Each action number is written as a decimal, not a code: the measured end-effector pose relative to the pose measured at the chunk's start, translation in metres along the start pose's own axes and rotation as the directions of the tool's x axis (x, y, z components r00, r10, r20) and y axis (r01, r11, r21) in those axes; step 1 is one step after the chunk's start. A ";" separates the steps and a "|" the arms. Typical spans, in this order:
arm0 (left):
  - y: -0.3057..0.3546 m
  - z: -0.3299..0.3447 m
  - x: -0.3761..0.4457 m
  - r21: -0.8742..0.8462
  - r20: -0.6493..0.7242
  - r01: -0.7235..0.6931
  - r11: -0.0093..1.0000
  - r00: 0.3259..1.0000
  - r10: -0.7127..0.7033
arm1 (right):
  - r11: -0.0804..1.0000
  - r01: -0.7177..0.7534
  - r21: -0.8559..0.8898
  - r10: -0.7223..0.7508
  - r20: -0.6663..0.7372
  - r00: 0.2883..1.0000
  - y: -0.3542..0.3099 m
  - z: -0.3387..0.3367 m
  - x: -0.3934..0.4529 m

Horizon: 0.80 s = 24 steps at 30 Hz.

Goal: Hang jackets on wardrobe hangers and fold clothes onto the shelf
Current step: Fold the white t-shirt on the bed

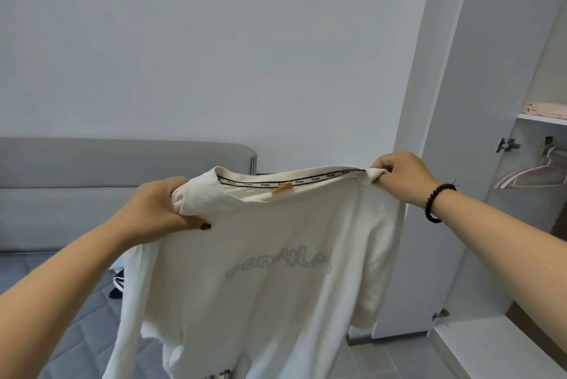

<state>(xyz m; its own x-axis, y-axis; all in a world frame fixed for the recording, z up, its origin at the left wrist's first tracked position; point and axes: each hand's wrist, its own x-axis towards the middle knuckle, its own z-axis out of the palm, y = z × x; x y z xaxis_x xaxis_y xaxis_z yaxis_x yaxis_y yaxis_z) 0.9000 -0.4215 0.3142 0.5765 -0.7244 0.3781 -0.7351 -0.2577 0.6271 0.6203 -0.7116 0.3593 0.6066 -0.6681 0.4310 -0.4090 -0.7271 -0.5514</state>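
Note:
A cream sweatshirt (pixel 270 286) with faint grey lettering hangs in the air in front of me, its neck taped with a black-and-white band and a yellow tag. My left hand (pixel 159 207) grips its left shoulder, fingers curled into the cloth. My right hand (pixel 402 174) pinches the right shoulder at the same height. The sleeves and hem hang down and run out of the frame's bottom. At the right, the open wardrobe holds pale pink hangers (pixel 534 174) on a rail under a white shelf (pixel 541 119) bearing a folded pink garment (pixel 547 110).
A grey bed with a padded headboard (pixel 92 157) fills the left; dark clothing (pixel 118 285) lies on its mattress behind the sweatshirt. The open wardrobe door (pixel 478 133) stands just right of my right hand. Grey floor tiles (pixel 392 360) show below.

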 end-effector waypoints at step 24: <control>-0.168 0.166 -0.009 -0.453 -0.381 0.014 0.891 0.901 -0.208 | 0.948 -0.071 0.311 0.108 -0.101 0.989 0.060 0.231 -0.094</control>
<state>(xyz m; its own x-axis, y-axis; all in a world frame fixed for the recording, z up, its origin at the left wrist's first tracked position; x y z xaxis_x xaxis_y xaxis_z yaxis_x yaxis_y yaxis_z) 0.9592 -0.4782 0.0922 0.8082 -0.3555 0.4695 -0.4852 0.0499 0.8730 0.6960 -0.6563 0.1208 0.4872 -0.7549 0.4391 -0.2189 -0.5923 -0.7754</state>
